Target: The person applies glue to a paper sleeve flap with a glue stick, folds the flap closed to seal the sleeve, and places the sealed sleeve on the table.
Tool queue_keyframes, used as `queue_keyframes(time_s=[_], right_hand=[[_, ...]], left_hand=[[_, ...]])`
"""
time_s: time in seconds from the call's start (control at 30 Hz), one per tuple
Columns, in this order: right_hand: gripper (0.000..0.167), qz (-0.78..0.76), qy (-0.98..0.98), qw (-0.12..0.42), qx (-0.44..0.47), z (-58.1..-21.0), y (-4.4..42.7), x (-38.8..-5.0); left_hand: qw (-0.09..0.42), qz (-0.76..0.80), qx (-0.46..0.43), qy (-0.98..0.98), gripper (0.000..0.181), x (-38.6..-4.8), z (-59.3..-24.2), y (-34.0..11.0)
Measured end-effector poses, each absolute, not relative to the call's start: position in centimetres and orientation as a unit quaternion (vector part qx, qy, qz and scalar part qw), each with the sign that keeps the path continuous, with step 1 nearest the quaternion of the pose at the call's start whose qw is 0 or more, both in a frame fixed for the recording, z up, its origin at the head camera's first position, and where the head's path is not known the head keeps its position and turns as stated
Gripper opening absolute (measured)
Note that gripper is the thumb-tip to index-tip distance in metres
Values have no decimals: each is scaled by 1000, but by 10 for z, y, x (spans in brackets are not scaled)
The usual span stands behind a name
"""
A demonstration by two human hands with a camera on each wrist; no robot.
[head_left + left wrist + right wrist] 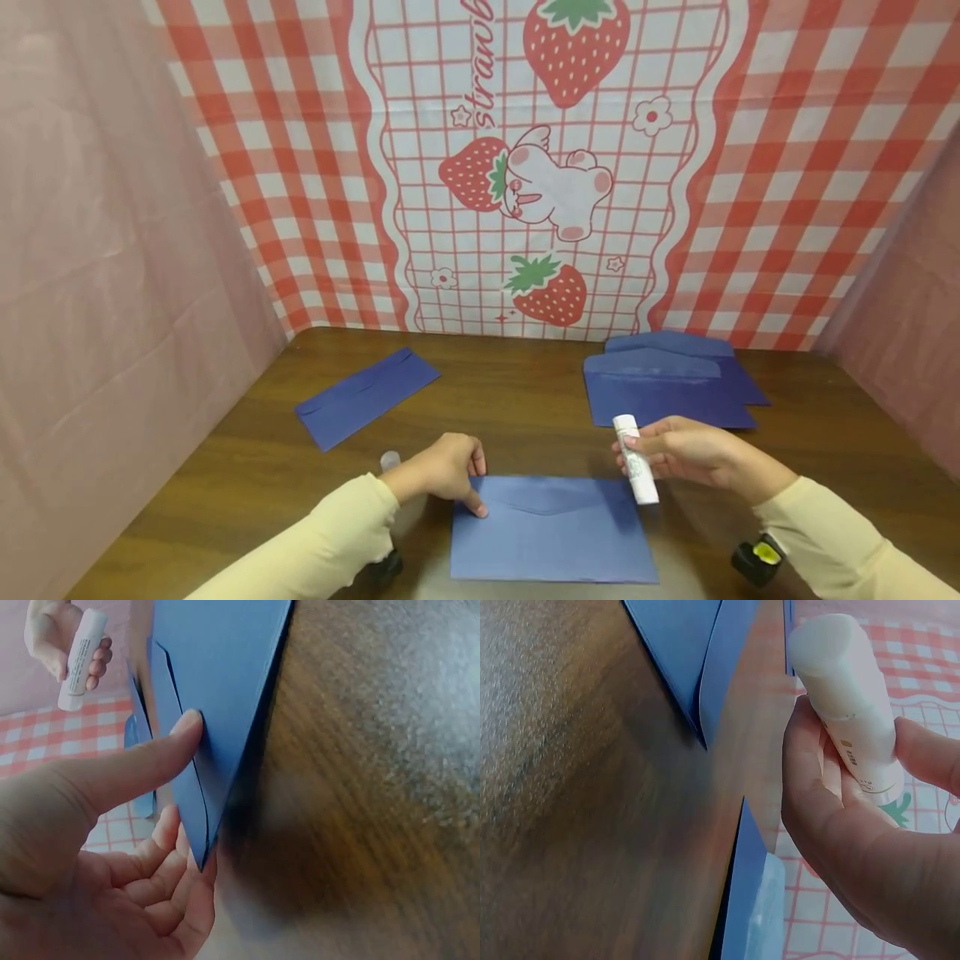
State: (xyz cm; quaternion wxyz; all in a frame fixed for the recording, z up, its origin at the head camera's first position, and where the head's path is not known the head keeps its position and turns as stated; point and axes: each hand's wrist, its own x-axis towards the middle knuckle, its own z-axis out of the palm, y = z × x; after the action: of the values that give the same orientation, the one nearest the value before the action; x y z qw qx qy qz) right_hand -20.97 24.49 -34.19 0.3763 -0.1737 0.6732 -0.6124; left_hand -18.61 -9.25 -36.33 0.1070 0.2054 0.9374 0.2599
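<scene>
At bottom centre of the head view, the left hand [450,467] hides the upper left corner of the blue envelope [555,537]; at lower right, the print [633,463] on the white tube [639,475] is too small to read. Lettering [484,62] runs off the top edge, and the front envelope [662,404] covers part of the rear envelope [738,384].

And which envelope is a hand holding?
The front-centre envelope, gripped by the left hand; the back-left envelope and overlapping back-right pair lie untouched.
</scene>
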Motion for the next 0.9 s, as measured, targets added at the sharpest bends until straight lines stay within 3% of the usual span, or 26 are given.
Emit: queue_keyframes(time_s=[0.37, 0.57, 0.7, 0.9], right_hand=[[25, -625, 659, 378, -179, -341, 253, -210], [26, -632, 659, 370, -172, -341, 255, -210], [25, -637, 652, 370, -179, -342, 257, -211], [25, -642, 644, 373, -181, -346, 259, -210]], left_hand=[[199, 344, 225, 890, 24, -197, -352, -99], [260, 401, 176, 861, 17, -205, -350, -108], [253, 410, 153, 863, 19, -210, -347, -116], [193, 427, 112, 876, 21, -217, -339, -129]])
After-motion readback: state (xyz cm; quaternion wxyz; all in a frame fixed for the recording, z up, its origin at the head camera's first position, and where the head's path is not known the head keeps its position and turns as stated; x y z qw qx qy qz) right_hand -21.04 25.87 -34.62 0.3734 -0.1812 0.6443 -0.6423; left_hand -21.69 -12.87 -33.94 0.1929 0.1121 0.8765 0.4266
